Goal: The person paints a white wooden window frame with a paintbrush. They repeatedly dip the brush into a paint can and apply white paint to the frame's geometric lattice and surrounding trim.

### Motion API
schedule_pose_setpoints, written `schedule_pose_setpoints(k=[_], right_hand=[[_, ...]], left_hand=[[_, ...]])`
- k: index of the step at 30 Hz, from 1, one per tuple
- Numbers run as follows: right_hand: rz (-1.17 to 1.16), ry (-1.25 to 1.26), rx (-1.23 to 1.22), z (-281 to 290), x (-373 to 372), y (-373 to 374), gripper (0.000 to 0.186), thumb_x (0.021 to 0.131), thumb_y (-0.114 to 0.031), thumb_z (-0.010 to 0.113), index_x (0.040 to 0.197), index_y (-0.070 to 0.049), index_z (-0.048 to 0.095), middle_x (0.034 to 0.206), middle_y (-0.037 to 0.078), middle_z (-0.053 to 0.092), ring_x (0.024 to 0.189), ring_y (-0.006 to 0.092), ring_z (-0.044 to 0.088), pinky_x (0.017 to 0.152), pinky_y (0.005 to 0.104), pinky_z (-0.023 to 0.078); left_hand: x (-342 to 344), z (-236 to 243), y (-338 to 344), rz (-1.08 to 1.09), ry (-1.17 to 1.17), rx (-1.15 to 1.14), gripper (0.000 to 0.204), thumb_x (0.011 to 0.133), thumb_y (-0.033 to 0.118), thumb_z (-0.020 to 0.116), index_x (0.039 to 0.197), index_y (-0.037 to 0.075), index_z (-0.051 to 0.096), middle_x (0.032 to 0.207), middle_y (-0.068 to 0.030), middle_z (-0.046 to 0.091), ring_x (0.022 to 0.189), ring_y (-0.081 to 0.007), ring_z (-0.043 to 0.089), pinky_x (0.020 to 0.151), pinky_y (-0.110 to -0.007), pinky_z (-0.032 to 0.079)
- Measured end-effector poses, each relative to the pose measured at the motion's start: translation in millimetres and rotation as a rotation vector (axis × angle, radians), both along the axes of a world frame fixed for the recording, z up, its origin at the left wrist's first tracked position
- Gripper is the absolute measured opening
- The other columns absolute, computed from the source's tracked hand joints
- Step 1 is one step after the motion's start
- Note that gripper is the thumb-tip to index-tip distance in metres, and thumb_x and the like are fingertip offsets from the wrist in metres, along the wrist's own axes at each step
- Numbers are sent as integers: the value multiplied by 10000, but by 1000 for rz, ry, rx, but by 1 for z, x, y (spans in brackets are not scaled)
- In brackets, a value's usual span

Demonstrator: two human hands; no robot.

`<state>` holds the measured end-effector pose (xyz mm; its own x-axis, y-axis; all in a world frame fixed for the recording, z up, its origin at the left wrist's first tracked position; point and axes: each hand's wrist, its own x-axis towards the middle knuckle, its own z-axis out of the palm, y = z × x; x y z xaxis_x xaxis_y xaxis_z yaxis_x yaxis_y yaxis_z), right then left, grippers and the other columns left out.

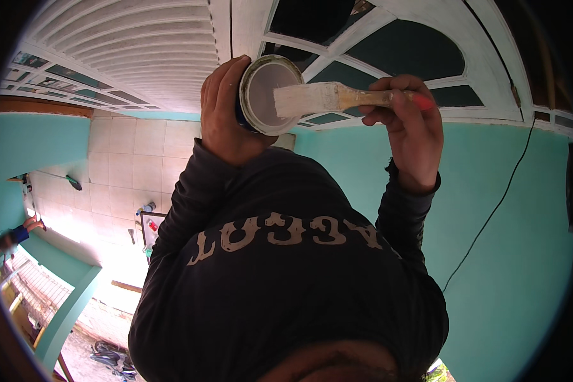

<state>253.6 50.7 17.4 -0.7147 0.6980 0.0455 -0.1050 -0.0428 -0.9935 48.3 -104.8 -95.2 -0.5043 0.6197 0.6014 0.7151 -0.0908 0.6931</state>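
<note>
My left hand [221,114] is wrapped round the side of a small paint can [251,123], its open top facing me. Pale paint coats the inside and smears the rim. In my right hand [415,130] is a flat paintbrush [356,97] with a wooden handle and a red end. My fingers pinch it near that red end. Its bristles, caked in whitish paint, lie across the can's mouth. Whether they touch the rim I cannot tell.
A white louvred panel [134,41] and a white frame with dark panes [407,51] rise before me. Turquoise walls [490,210] stand around. A black cable [490,219] hangs at right. On the tiled floor [149,137] lies a tray [144,232] with small items. A person [13,240] is far left.
</note>
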Motion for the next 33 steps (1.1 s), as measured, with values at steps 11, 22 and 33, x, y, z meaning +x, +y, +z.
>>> schedule_pose_setpoints(k=[11, 22, 33], right_hand=[[111, -143, 169, 6, -4, -13, 253, 1035, -185, 638, 1145, 30, 560, 1183, 242, 702, 981, 244, 710, 848, 346, 580], [128, -102, 200, 14, -23, -19, 179, 1025, -95, 642, 1135, 37, 589, 1145, 179, 725, 902, 179, 682, 851, 316, 564], [80, -109, 261, 33, -16, -7, 100, 945, -11, 700, 1016, 11, 633, 1134, 160, 734, 920, 176, 681, 856, 307, 552]], left_hand=[[-1, 4, -2, -43, 7, 14, 1018, 530, 147, 935, 1436, 12, 490, 1375, -198, 571, 1285, -390, 548, 1087, -485, 437], [-4, 0, 1, -23, -12, -8, 999, 536, 160, 937, 1423, 9, 502, 1372, -193, 569, 1271, -386, 551, 1079, -488, 437], [-9, -4, 5, 57, 9, 6, 999, 543, 164, 940, 1426, 11, 498, 1362, -193, 578, 1270, -386, 555, 1086, -484, 434]])
